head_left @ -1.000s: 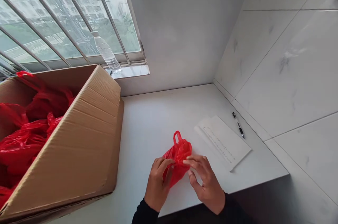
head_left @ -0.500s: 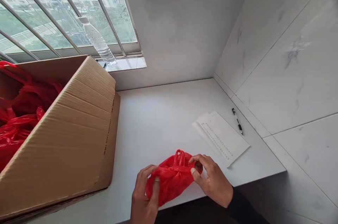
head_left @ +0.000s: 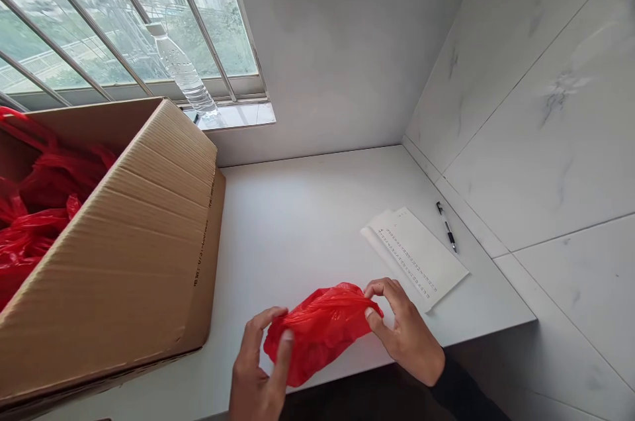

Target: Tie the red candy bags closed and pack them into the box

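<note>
A crumpled red plastic bag (head_left: 325, 335) lies near the front edge of the white table, its contents hidden. My left hand (head_left: 260, 365) curves around the bag's left end, thumb on the near side and fingers on the far side, in a loose grip. At the right end, my right hand (head_left: 404, 331) pinches the bag between thumb and fingers. The loop-like handles are not visible on top of the bag now.
At left stands a large open cardboard box (head_left: 124, 235) holding red plastic bags (head_left: 34, 229). Printed paper sheets (head_left: 421, 255) and a pen (head_left: 446, 228) lie at right. A clear water bottle (head_left: 183, 73) stands on the sill by the barred window.
The handle loops that stood up on the bag are folded down or out of sight, and the bag looks longer and flatter. My left hand has shifted left; my right hand slightly right.
</note>
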Demonstrator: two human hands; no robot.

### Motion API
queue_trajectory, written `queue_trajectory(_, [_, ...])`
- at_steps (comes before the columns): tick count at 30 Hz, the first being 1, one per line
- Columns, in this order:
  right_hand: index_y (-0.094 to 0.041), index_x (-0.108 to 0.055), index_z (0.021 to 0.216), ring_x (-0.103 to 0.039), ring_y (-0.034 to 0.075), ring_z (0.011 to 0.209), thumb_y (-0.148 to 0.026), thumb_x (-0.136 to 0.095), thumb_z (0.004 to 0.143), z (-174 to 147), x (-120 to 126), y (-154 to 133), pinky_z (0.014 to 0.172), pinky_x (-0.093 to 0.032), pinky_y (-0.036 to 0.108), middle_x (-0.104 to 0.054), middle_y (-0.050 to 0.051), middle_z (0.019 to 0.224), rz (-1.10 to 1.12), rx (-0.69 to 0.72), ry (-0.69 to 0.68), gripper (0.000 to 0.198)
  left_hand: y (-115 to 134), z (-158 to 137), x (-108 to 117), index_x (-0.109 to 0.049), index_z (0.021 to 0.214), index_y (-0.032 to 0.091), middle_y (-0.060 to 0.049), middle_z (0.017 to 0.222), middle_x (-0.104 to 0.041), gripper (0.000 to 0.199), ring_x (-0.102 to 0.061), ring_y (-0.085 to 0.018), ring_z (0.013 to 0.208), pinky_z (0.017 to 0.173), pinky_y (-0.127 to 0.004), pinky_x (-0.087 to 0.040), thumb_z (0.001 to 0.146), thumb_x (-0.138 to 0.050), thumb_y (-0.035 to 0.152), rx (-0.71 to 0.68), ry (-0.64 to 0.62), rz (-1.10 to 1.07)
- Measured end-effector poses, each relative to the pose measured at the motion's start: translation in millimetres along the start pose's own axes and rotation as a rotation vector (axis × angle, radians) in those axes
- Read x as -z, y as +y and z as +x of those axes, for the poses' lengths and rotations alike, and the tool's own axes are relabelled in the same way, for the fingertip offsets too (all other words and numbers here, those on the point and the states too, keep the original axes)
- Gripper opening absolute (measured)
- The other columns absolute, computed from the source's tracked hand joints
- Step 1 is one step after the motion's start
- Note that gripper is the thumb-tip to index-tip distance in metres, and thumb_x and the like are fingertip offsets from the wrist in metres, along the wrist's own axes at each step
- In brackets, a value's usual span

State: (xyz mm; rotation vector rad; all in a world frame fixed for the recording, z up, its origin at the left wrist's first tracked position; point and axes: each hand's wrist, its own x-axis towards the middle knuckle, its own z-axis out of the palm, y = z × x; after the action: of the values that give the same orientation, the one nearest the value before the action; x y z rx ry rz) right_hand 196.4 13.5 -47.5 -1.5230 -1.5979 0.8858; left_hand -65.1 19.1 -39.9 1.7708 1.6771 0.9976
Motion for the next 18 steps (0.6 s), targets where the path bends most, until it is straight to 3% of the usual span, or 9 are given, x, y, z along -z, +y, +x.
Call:
queue_trajectory(3, [-0.027,-0.056,0.118,-0.061,0.021,0.097,-0.036,-0.057,0.094,2,-3,-10,0.086,-0.053,0.034,-0.063,0.003,0.106,0.059,-0.015,-0.076,0.025,5,-1,-7,-0.067,0.113,0.036,-0.005,0.110,-0.068,0.027,-0.066,-0.027,0.101,0.076,-0.037,-0.061,0.085,-0.065,0.037,-0.043,-0.045,-0.048])
queue_trajectory(5, [-0.028,-0.061,0.105,-0.061,0.018,0.086,-0.041,-0.055,0.097,3,-2,-14,0.078,-0.051,0.031,-0.064,0.000,0.093,0.087,-0.042,-0.085,0.017,5,-1,-8,-0.069,0.104,0.036,-0.004,0.104,-0.067,0.018,-0.065,-0.025,0.099,0.077,-0.036,-0.059,0.088,-0.061,0.037,-0.039,-0.005,-0.075])
queue_trajectory(7, [-0.026,-0.060,0.092,-0.058,0.017,0.076,-0.044,-0.048,0.100,3,4,-14,0.072,-0.049,0.028,-0.060,-0.001,0.081,0.154,-0.097,-0.032,0.023,3,-1,-2,-0.067,0.103,0.034,-0.004,0.103,-0.067,0.016,-0.065,-0.024,0.096,0.079,-0.037,-0.056,0.091,-0.057,0.037,0.012,0.066,-0.091])
queue_trajectory(11, [-0.024,-0.054,0.092,-0.052,0.015,0.068,-0.047,-0.044,0.102,1,19,-9,0.063,-0.045,0.026,-0.054,-0.001,0.079,0.298,-0.189,0.066,0.027,4,-2,14,-0.065,0.106,0.034,-0.004,0.113,-0.065,0.019,-0.063,-0.025,0.106,0.089,-0.039,-0.054,0.092,-0.055,0.042,0.094,0.154,-0.132])
queue_trajectory(15, [-0.024,-0.054,0.090,-0.053,0.017,0.074,-0.049,-0.044,0.100,-2,24,-17,0.070,-0.047,0.029,-0.055,0.000,0.083,0.293,-0.177,0.032,0.029,19,-7,19,-0.067,0.102,0.034,-0.003,0.117,-0.056,0.021,-0.057,-0.026,0.114,0.091,-0.039,-0.050,0.085,-0.064,0.045,0.123,0.193,-0.117])
queue_trajectory(18, [-0.024,-0.054,0.088,-0.056,0.019,0.081,-0.051,-0.049,0.098,-3,21,-28,0.078,-0.048,0.031,-0.057,0.000,0.085,0.297,-0.187,0.003,0.029,32,-11,18,-0.067,0.092,0.030,-0.002,0.104,-0.056,0.018,-0.058,-0.023,0.102,0.082,-0.033,-0.050,0.080,-0.071,0.043,0.136,0.222,-0.111])
